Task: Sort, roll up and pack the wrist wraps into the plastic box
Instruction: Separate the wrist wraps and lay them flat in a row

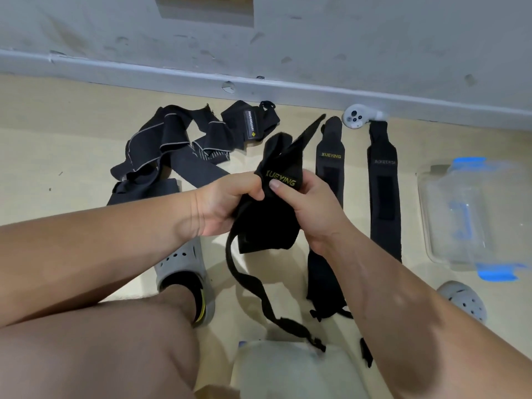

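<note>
One XUEYING wrap gripped by left hand, right hand; XUEYING twin beside.

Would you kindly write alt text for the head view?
The left hand and right hand grip a crumpled black wrist wrap. Two flat wraps lie right of it, a tangled pile left, the plastic box far right.
</note>
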